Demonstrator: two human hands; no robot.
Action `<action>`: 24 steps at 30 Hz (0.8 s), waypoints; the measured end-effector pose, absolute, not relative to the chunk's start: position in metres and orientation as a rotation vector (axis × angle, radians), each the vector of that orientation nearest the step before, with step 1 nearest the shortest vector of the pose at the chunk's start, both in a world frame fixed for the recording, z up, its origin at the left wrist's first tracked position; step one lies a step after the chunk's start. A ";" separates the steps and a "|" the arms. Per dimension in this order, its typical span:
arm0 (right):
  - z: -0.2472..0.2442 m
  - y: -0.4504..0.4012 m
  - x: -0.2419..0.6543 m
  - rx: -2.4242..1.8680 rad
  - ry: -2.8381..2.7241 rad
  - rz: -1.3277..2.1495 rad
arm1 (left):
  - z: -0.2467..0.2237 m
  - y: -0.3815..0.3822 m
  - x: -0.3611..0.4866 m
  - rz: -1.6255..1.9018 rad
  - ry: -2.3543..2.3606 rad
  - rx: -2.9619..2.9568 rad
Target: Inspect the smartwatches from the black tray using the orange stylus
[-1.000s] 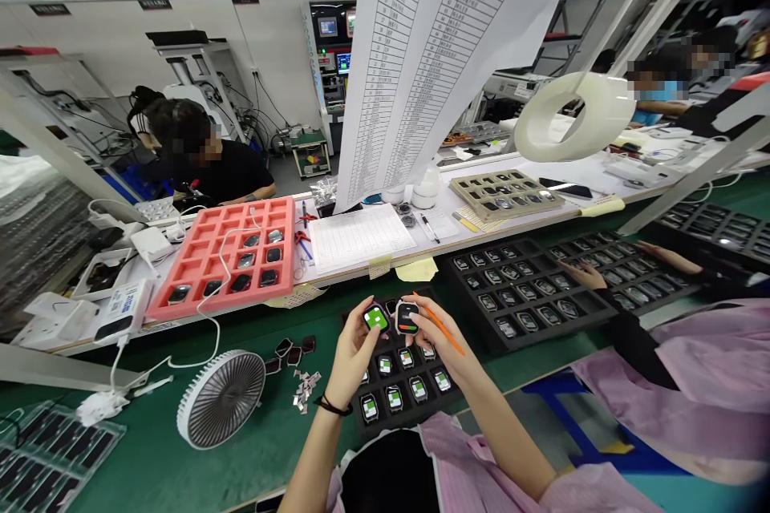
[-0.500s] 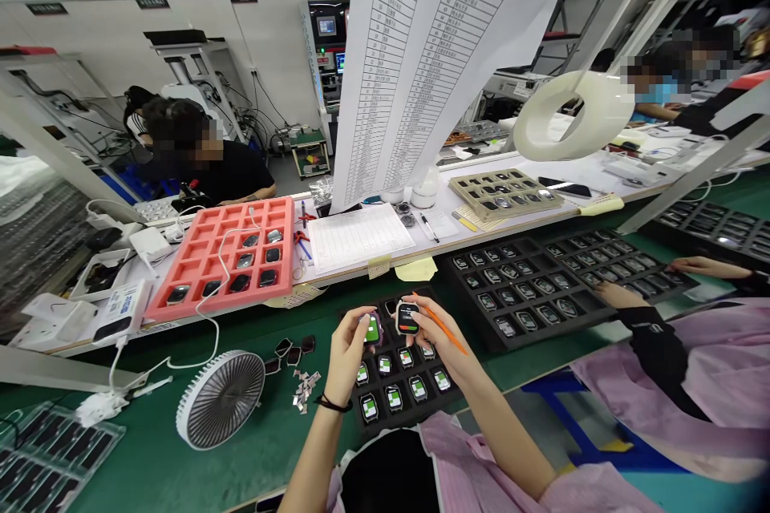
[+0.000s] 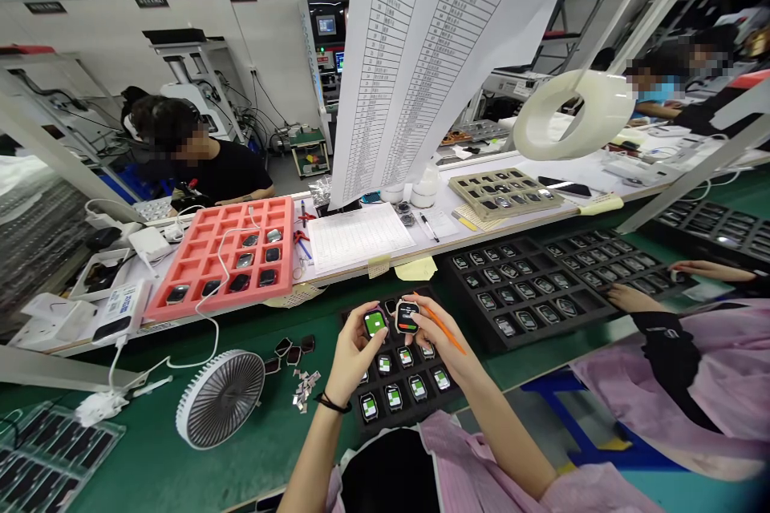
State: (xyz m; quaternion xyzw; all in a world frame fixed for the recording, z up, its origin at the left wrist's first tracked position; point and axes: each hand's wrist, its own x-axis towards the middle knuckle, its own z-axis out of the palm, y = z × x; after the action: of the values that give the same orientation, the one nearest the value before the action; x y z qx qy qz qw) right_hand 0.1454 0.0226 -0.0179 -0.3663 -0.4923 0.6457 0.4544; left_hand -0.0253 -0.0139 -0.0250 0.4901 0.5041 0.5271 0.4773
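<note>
Since the earlier moment, the watch in the person's left hand has turned its green-lit screen up, and the seated co-worker [image 3: 198, 152] across the room has turned their head. A long green-topped worktop [image 3: 258, 441] runs across the scene, with a white shelf behind it carrying a coral-pink foam tray [image 3: 180, 309] holding a few dark watches. A large black foam tray [image 3: 511, 341] of watches lies to the right, where a co-worker's hand [image 3: 638, 300] rests near it. Directly below the person's hands is a smaller black foam tray [image 3: 404, 405], its slots holding green-screened watches. Above that tray, the left hand [image 3: 354, 357] pinches a square smartwatch [image 3: 374, 323] between thumb and fingers. Just beside it, the right hand [image 3: 436, 329] pinches a second smartwatch [image 3: 407, 317], its dark screen showing a small colored display, while an orange stick [image 3: 446, 334] lies along the same hand's fingers.
</note>
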 end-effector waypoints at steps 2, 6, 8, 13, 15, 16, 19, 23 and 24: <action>-0.018 0.022 0.145 -0.900 -1.217 1.592 | -0.024 -0.014 -0.026 1.284 1.198 1.193; -0.013 0.021 0.146 -0.917 -1.228 1.609 | -0.019 -0.014 -0.027 1.307 1.200 1.117; -0.011 0.020 0.146 -0.927 -1.231 1.620 | -0.018 -0.015 -0.028 1.309 1.253 1.093; -0.011 0.019 0.146 -0.920 -1.226 1.606 | -0.020 -0.015 -0.030 1.297 1.336 1.074; -0.010 0.019 0.146 -0.922 -1.229 1.615 | -0.022 -0.014 -0.030 1.291 1.338 1.064; -0.009 0.019 0.146 -0.924 -1.231 1.620 | -0.023 -0.014 -0.030 1.288 1.334 1.065; -0.008 0.019 0.146 -0.923 -1.234 1.623 | -0.023 -0.014 -0.030 1.279 1.325 1.084; -0.009 0.020 0.146 -0.931 -1.237 1.617 | -0.020 -0.014 -0.028 1.309 1.286 1.113; -0.009 0.020 0.146 -0.932 -1.238 1.618 | -0.019 -0.014 -0.028 1.314 1.278 1.118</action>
State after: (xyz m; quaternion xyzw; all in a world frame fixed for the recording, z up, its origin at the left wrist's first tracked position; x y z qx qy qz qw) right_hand 0.1460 0.0201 -0.0089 -0.3744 -0.4974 0.6501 0.4358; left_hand -0.0279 -0.0144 -0.0194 0.4576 0.5231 0.5379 0.4772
